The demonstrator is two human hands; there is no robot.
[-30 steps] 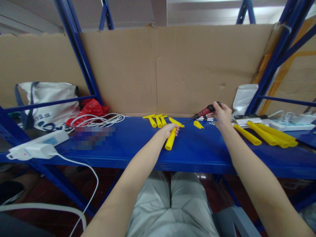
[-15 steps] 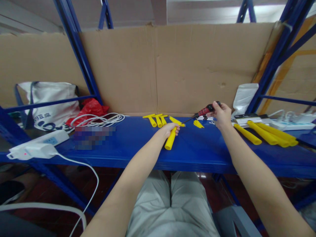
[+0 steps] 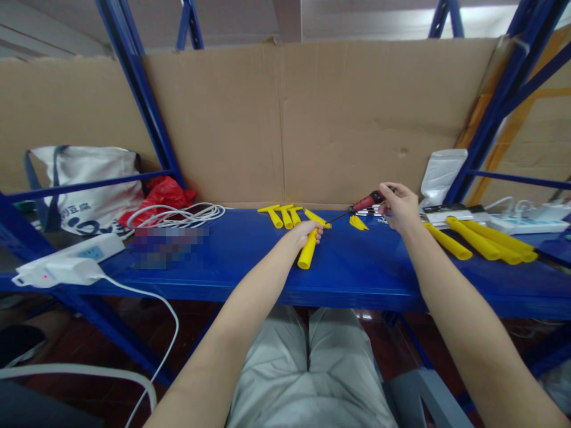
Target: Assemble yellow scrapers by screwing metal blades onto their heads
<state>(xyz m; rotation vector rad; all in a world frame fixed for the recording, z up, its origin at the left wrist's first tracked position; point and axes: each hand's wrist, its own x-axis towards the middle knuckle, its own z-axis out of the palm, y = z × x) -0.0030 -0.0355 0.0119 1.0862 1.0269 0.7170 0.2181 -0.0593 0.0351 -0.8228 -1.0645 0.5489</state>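
My left hand (image 3: pixel 308 233) is closed around a yellow tube-shaped handle (image 3: pixel 306 257), whose round end points toward me over the blue shelf. A yellow flat piece (image 3: pixel 314 216) sticks out beyond the fingers; I cannot tell whether it joins the handle. My right hand (image 3: pixel 399 205) grips the back end of a red and black screwdriver (image 3: pixel 366 202). Its thin shaft slants down to the left, the tip ending at the yellow parts by my left hand. Behind lie several yellow T-shaped pieces (image 3: pixel 273 216). Small yellow flat pieces (image 3: pixel 358 223) rest below the screwdriver.
Several yellow tubes (image 3: pixel 475 238) lie on the blue shelf (image 3: pixel 250 261) at the right, near a white power strip (image 3: pixel 530 224). Coiled white cable (image 3: pixel 191 215), a red bag (image 3: pixel 165 196), a cloth bag (image 3: pixel 93 190) and another power strip (image 3: pixel 71 261) are at the left. Cardboard (image 3: pixel 339 119) stands behind.
My right hand's fingers have shifted slightly on the screwdriver's end, and the screwdriver sits a little further left. My left hand keeps its hold on the yellow handle.
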